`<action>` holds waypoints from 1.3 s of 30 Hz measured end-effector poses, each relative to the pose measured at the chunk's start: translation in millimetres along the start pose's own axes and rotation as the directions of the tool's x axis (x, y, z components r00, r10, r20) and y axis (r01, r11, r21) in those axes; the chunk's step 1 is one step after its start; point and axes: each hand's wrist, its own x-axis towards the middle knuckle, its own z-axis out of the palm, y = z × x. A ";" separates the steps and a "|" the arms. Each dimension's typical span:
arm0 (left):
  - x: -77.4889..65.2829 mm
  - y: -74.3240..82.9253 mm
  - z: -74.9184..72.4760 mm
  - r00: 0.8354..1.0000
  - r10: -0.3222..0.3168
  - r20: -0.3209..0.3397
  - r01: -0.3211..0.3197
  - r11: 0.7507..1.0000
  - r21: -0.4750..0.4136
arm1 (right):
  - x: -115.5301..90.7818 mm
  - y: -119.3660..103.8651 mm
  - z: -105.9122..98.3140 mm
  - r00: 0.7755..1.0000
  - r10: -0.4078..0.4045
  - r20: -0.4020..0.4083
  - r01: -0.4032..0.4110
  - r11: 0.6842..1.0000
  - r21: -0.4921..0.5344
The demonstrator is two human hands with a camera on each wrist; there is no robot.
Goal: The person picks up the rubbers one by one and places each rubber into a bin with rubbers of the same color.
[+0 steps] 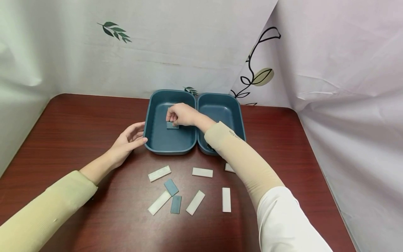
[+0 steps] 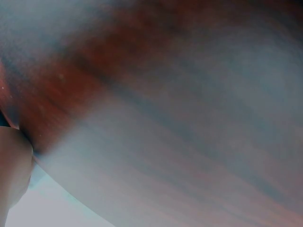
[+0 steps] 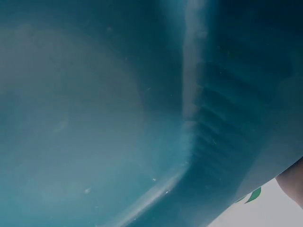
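Two deep blue trays stand side by side at the back of the table in the head view. My right hand (image 1: 183,114) reaches into the left tray (image 1: 157,141), fingers bent, thumb and fingertips pinching a small blue-grey tile (image 1: 172,126) low over its floor. Part of another blue-grey tile (image 1: 169,109) shows behind the fingers. At the left tray's outer wall rests my left hand (image 1: 127,140), thumb and fingers extended along the side. The right wrist view shows the inside of a blue tray (image 3: 94,118) close up, with a sliver of hand at the edge.
In front of the trays lie several white tiles (image 1: 159,173) and two blue-grey tiles (image 1: 171,187), scattered on the red-brown table (image 1: 119,217). My right forearm crosses the right tray (image 1: 220,101) and partly covers one white tile (image 1: 229,168). White curtains (image 1: 189,45) hang behind the table.
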 end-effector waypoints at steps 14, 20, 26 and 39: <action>0.2 0.3 0.0 1.000 0.001 -0.001 -0.001 1.000 0.006 | -0.3 0.5 -0.5 1.000 0.000 0.002 0.001 0.998 -0.068; 0.0 1.2 0.0 1.000 -0.009 -0.002 0.009 1.000 0.019 | 0.6 0.3 1.0 1.000 -0.007 0.015 0.008 0.995 -0.099; 0.3 0.9 -0.1 1.000 -0.015 -0.008 0.016 0.999 0.028 | 1.8 1.4 1.6 1.000 -0.005 0.012 0.006 0.994 -0.112; 0.6 0.0 0.0 1.000 -0.019 -0.009 0.019 1.000 0.024 | 4.3 3.4 3.8 1.000 -0.002 0.002 0.002 0.991 -0.136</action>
